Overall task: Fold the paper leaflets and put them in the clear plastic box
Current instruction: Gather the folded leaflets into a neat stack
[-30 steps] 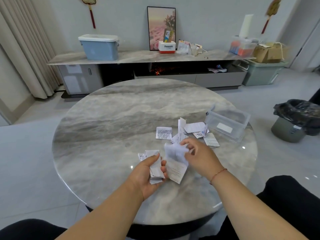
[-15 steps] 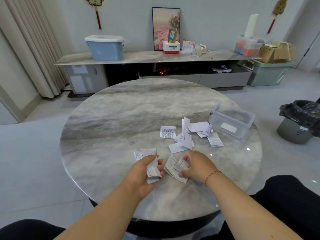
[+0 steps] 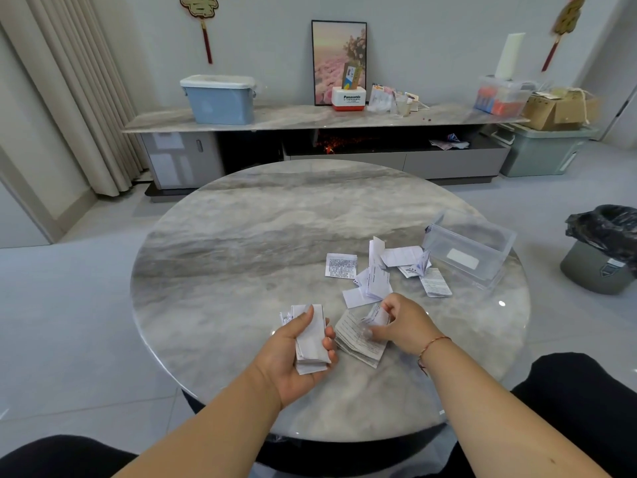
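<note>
Grey-veined marble, round table top [image 3: 241, 270], fills the centre of the head view.

Lower centre: left hand [image 3: 293, 353], palm up, thumb and curled fingers closed round a stack of folded white paper leaflets [image 3: 312, 339]. Judged a holding place for finished pieces, kept together for one transfer.

Just to its right: right hand [image 3: 403, 326], fingers curled down onto a printed white leaflet, partly folded [image 3: 358, 339], lying on the marble. Thumb and fingertips pinch its upper edge; the lower fingers press the sheet flat, likely to set a crease. The grip is narrow, closed on paper.

Centre right: loose white leaflets, unfolded or half folded [image 3: 375, 281], scattered between the hands and the box, within easy reach of the right hand.

Right, near the table's edge: clear rectangular plastic box [image 3: 468, 253], open at the top, apparently without leaflets inside, though its transparency makes this uncertain.

Judgement: folding in hand; boxing not yet begun.
</note>
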`<state>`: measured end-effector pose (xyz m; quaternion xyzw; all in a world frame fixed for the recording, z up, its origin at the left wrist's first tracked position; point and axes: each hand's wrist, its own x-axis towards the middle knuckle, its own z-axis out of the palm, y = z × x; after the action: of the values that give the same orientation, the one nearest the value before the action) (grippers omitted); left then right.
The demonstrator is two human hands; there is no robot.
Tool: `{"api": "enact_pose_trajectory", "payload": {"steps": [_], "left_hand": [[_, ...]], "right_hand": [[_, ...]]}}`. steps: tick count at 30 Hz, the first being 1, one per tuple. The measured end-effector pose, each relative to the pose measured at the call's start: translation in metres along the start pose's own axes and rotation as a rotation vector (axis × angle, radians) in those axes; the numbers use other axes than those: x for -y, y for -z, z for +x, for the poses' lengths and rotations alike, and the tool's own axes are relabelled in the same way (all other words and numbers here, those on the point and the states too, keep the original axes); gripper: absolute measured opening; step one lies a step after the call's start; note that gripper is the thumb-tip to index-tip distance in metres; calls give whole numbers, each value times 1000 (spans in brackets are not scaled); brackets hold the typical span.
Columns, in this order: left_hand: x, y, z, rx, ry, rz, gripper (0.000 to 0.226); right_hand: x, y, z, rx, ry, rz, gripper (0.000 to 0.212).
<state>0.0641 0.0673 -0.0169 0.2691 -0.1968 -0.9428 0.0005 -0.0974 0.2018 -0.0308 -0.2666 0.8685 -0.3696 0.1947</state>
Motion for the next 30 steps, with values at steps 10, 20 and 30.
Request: {"api": "enact_pose_trajectory", "payload": {"steps": [10, 20, 30], "left_hand": [[-2, 6, -1, 100, 4, -30, 49], [-1, 1, -2, 205, -20, -8, 76], [-8, 9, 4, 59, -95, -39, 47]], "right_hand": [[29, 1, -16, -297, 248, -36, 25], [51, -51, -54, -410, 979, -260, 22], [32, -2, 5, -101, 239, -266, 32]]}}
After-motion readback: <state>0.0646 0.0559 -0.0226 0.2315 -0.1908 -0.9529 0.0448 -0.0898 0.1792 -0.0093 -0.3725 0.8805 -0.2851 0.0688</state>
